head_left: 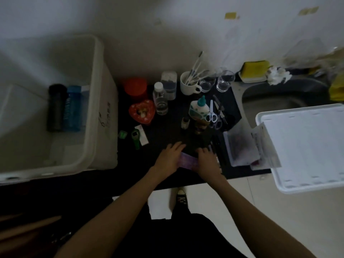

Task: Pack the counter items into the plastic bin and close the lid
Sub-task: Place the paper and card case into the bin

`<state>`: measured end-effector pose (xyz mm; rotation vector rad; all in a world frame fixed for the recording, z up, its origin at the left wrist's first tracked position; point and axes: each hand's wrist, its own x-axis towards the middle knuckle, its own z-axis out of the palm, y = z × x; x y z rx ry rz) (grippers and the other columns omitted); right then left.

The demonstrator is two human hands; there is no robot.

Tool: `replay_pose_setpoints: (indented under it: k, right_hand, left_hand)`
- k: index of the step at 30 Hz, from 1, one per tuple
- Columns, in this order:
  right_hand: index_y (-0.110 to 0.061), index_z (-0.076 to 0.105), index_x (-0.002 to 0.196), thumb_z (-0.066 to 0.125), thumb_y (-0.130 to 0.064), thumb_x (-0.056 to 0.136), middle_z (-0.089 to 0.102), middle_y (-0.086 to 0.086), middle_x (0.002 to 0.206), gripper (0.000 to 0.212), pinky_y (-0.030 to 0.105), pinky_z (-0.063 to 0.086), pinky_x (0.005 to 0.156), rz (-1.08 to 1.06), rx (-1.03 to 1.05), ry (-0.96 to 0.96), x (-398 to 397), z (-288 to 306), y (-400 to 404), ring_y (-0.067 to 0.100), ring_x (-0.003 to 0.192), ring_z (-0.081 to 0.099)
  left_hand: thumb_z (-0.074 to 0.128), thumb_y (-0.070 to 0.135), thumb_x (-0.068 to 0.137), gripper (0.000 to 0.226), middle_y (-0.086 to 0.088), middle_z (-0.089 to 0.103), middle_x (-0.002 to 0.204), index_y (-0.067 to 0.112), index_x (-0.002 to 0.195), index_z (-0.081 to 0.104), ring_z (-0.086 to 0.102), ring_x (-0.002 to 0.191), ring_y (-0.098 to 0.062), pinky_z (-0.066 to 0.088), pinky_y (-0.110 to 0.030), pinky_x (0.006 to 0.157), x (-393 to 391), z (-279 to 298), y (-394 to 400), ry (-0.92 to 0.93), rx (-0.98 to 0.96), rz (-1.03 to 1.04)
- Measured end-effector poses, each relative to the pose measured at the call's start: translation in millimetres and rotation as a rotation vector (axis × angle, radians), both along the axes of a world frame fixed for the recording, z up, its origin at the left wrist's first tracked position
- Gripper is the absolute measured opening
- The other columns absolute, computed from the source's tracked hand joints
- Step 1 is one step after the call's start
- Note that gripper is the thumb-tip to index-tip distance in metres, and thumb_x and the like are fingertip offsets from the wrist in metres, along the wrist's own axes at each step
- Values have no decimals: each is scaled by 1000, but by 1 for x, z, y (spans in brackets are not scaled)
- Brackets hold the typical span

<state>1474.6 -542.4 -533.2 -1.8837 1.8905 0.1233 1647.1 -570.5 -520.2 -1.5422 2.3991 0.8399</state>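
Behind both hands stand a glue bottle point(198, 108) and scissors point(212, 113).

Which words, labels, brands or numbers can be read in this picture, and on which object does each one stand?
None can be read for certain.
Plastic bin: dark marks on its outer wall, too blurred.
Blue bottle inside the bin: white vertical lettering, too blurred.
Glue bottle: patterned label, no legible words.
Clear pouch: print too small.

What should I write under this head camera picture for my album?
Both hands, left and right, rest on a purple packet at the counter edge, beside an open plastic bin holding bottles.
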Motion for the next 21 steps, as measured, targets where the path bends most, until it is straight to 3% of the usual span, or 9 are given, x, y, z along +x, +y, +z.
replay_pose_setpoints:
  k: [6, 12, 15, 18, 21]
  right_hand:
    - [-13, 56, 110, 75, -29, 72, 58, 11, 112, 46, 39, 41, 90, 20, -38, 43, -3, -22, 4, 31, 105, 56]
    - [-16, 58, 119, 72, -34, 78, 49, 13, 123, 47, 40, 39, 94, 150, -23, 98, -2, -25, 3, 32, 113, 48]
    - [-18, 56, 117, 63, -23, 86, 55, 9, 118, 32, 39, 42, 90, 144, -105, -14, -4, -25, 6, 28, 107, 52]
    - [-19, 58, 104, 58, -13, 89, 62, 4, 104, 16, 39, 49, 83, 59, -213, -206, -5, -26, 8, 24, 94, 58]
    - [-20, 59, 99, 59, -7, 86, 59, 0, 101, 18, 34, 50, 82, -26, -210, -383, -2, -31, 12, 18, 90, 57]
  left_hand:
    - [66, 6, 80, 68, -4, 39, 142, 17, 141, 39, 41, 124, -28, 42, -40, 95, -17, -25, 10, -146, -131, -28]
    - [65, 6, 81, 54, -13, 28, 144, 12, 132, 47, 37, 126, -34, 44, -44, 93, -24, -21, 9, -222, -175, -17]
    - [62, 8, 86, 38, -11, 39, 132, 11, 122, 53, 47, 114, -29, 45, -37, 80, -19, -18, 13, -109, -200, 76]
    - [64, 8, 84, 22, -4, 54, 106, 15, 103, 58, 58, 93, -24, 41, -29, 71, -6, -21, 18, 75, -282, 240]
    - [69, 8, 79, 18, 2, 60, 94, 19, 89, 61, 58, 86, -19, 44, -28, 72, 5, -34, 30, 211, -270, 421]
